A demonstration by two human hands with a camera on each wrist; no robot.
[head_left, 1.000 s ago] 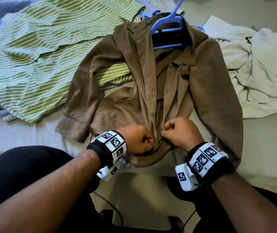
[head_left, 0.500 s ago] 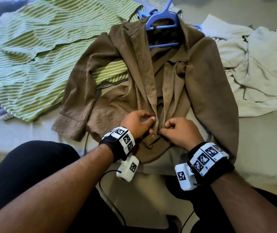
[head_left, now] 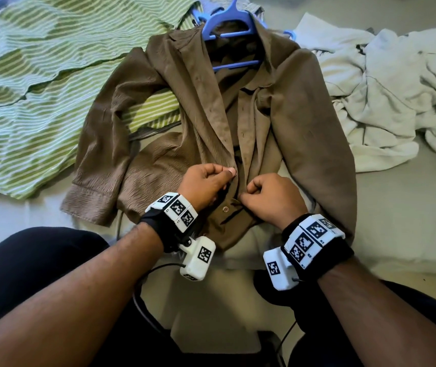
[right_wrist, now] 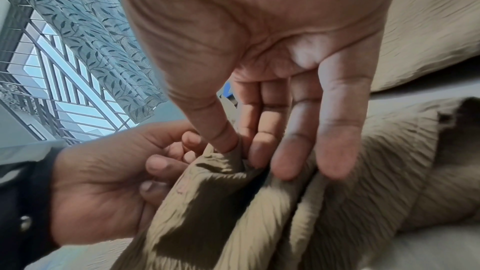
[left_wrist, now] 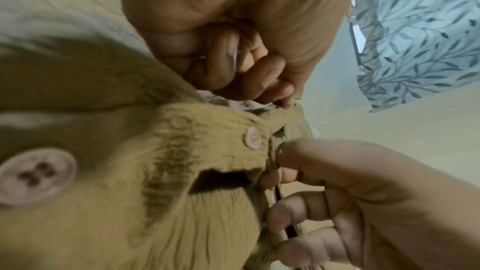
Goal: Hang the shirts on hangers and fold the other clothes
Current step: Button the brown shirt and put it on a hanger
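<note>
A brown shirt point(head_left: 304, 115) lies front up on the bed, its collar over a blue hanger point(head_left: 227, 22). My left hand point(head_left: 224, 176) pinches the left front edge between thumb and curled fingers. My right hand point(head_left: 248, 194) pinches the facing edge just beside it. A pale button point(head_left: 225, 208) shows below both hands. In the left wrist view my left hand point(left_wrist: 246, 69) is curled above the cloth, with a button point(left_wrist: 252, 138) and an open buttonhole point(left_wrist: 221, 180) near my right hand point(left_wrist: 337, 182). The right wrist view shows my right hand point(right_wrist: 241, 151) with thumb and forefinger on the brown edge, and my left hand point(right_wrist: 161, 171) gripping it opposite.
A green striped shirt point(head_left: 39, 88) is spread at the left, partly under the brown sleeve. Crumpled white clothes point(head_left: 386, 96) lie at the right. The pale bed sheet point(head_left: 410, 221) is bare at the near right. My dark-clothed knees are below the bed's front edge.
My left hand has slid up the shirt's front edge, away from the hem, uncovering a button below it. My right hand has stayed almost where it was.
</note>
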